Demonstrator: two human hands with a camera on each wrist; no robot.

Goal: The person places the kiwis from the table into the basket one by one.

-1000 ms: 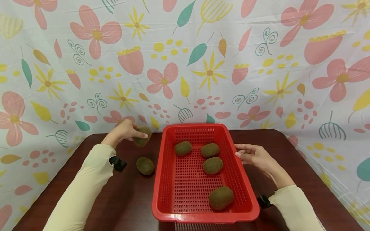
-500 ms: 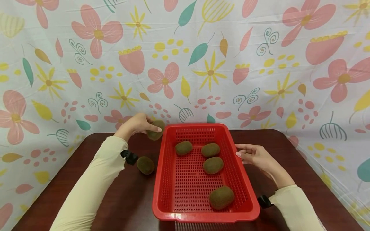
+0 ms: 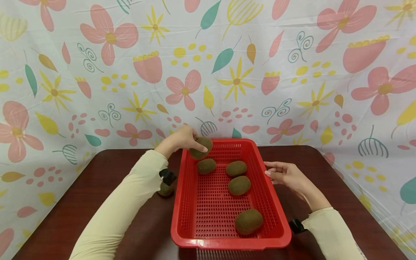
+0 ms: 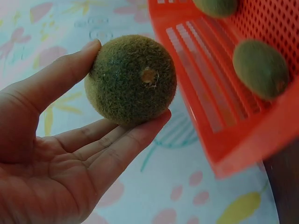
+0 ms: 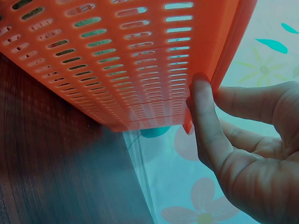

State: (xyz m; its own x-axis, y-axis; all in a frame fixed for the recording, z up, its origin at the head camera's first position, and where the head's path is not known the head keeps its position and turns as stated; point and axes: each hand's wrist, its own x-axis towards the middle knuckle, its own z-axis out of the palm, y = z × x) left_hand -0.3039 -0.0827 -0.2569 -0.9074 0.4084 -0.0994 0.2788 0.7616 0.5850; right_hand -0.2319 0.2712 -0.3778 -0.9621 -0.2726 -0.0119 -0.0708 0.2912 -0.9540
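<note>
My left hand [image 3: 183, 139] pinches a fuzzy brown-green kiwi [image 3: 200, 148] over the back left corner of the red plastic basket [image 3: 227, 243]. In the left wrist view, thumb and fingers hold this kiwi [image 4: 133, 79] from opposite sides, its stem end showing. Several other kiwis lie inside the basket, such as one at the back left [image 3: 206, 166] and one near the front right [image 3: 248, 221]. My right hand [image 3: 289, 180] grips the basket's right rim; the right wrist view has its thumb and a finger at the rim [image 5: 224, 51].
On the dark wooden table [image 3: 130, 231], left of the basket, another kiwi [image 3: 166, 189] sits partly hidden by my left wrist. Behind the table hangs a white cloth [image 3: 208, 108] with a flower and leaf print.
My left hand has carried its kiwi rightward from beside the basket to above its back left corner. The right hand and the basket have stayed in place.
</note>
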